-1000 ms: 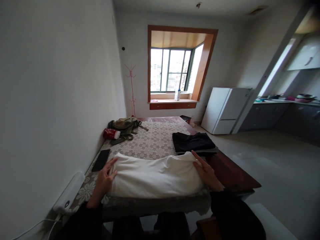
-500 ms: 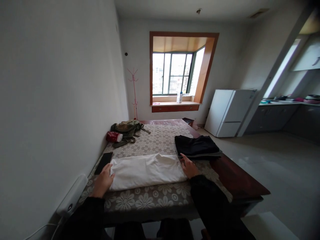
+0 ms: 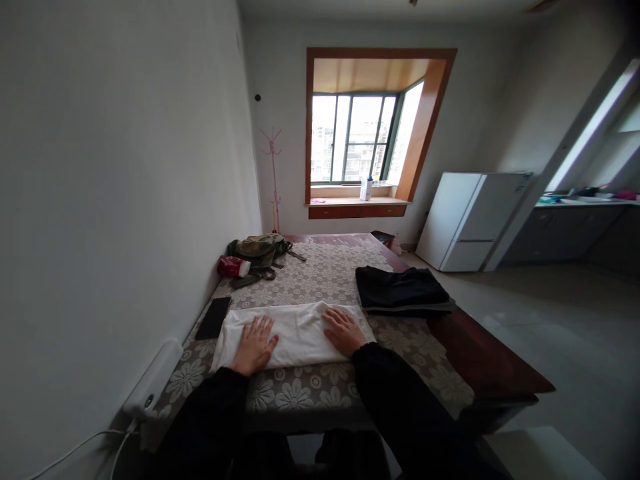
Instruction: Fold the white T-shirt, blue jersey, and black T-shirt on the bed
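A folded white cloth (image 3: 295, 337), probably a garment, lies flat across the near part of the table. My left hand (image 3: 254, 345) rests palm down on its left part, fingers spread. On its right part lies my right hand (image 3: 344, 331), also flat, with the fingers stretched toward the middle. Neither hand grips the cloth. Just beyond its right end sits a stack of folded dark clothes (image 3: 403, 291). A black phone (image 3: 213, 319) lies left of the cloth.
A lace tablecloth (image 3: 320, 273) covers most of the dark red table (image 3: 493, 353). At the back left are a green backpack (image 3: 257, 250) and a red-and-white packet (image 3: 233, 267). A white power strip (image 3: 154, 379) with a cable runs along the left wall.
Both hands have moved inward from the cloth's two ends and now lie flat on top of it. The camera view has shifted slightly.
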A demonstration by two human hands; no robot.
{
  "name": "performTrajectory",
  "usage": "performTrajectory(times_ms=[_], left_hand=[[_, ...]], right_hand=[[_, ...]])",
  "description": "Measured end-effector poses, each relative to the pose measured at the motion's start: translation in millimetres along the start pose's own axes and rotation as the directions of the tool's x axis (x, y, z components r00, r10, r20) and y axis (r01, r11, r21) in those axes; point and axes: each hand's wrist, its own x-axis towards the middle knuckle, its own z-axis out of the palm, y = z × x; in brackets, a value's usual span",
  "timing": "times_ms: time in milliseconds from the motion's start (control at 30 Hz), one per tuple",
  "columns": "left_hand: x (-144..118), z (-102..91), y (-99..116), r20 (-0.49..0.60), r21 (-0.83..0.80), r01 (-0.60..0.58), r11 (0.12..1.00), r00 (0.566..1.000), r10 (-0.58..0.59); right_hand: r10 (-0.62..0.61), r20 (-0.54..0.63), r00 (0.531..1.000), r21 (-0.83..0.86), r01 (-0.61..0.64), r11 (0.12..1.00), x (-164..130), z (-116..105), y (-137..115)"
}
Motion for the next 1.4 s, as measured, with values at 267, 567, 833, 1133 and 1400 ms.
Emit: performTrajectory(times_ms=[267,567,833,1133,1400], left_hand=[[4.3,-2.3,-16.8,0.032,0.079,-0.046,0.996,0.999,0.043],[36.8,-29.0,-65.7,-0.099,0.137,0.158,0.978,0.984,-0.145],[44.5,-39.0,-71.6,-0.165,0.126,0.184,0.975,0.973,-0.162],[-1.5,-75.1,-61.1,-0.337,0.055,0.047,0.997,0.941,-0.026],[-77.3,-78.1,-63.5,-0.560,-0.005,-0.151,0.988,0.819,0.123]], right_hand=[[0.100,0.208,0.973,-0.061,-0.089,0.994,3.0,2.6,8.7],[0.206,0.122,0.971,-0.059,-0.200,0.978,62.8,-19.2,24.4],[0.182,0.068,0.981,-0.011,-0.182,0.983,64.0,-13.3,24.7],[0.082,-0.010,0.997,0.101,-0.081,0.992,25.3,-42.4,32.3],[-0.080,-0.112,0.990,0.127,0.094,0.987,-55.6,-74.6,22.2]])
